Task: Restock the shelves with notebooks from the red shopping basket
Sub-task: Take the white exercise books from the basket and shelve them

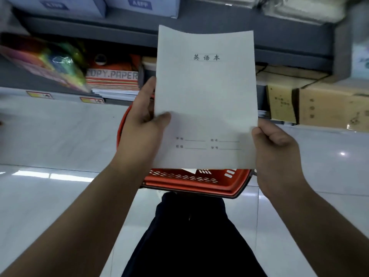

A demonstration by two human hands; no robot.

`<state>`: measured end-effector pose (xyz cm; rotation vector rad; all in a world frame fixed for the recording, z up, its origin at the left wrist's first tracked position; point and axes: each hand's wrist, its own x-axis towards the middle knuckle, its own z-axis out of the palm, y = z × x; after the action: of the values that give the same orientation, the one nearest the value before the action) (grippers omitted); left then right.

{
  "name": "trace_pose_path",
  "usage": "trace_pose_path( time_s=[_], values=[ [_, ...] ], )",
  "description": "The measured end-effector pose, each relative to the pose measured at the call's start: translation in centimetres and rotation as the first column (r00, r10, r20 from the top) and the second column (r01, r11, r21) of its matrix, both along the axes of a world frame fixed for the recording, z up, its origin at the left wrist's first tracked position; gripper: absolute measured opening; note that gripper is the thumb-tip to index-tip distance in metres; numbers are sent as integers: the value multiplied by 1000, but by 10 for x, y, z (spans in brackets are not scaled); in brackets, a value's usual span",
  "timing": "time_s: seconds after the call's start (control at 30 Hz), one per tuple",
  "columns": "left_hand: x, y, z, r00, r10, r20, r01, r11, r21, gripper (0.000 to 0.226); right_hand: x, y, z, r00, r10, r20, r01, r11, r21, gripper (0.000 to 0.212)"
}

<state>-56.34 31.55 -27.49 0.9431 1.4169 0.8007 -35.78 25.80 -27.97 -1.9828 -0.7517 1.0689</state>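
Observation:
I hold a pale grey notebook [205, 100] upright in front of me, its cover printed with three characters near the top. My left hand [141, 124] grips its left edge, thumb across the front. My right hand [275, 148] pinches the lower right corner. Directly below, on the floor, stands the red shopping basket [191, 180], mostly hidden by the notebook; its contents are barely visible. The grey shelf [289, 50] runs across behind the notebook.
On the low shelf at left lie a colourful plastic packet [50, 62] and a stack of copy paper [113, 80]. Brown cardboard boxes [327, 104] sit at right. Blue boxes [139, 5] stand on the upper shelf. My dark trouser leg [191, 232] is below the basket on glossy white floor tiles.

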Motion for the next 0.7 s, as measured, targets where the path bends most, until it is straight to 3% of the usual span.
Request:
trace_pose_path(
  time_s=[0.27,0.7],
  values=[
    [7,5,73,999,-16,41,13,996,86,62,-2,4,70,1000,-8,5,8,998,66,30],
    [13,7,159,980,-187,63,174,970,167,75,0,2,158,993,-122,-9,121,974,192,35]
  ],
)
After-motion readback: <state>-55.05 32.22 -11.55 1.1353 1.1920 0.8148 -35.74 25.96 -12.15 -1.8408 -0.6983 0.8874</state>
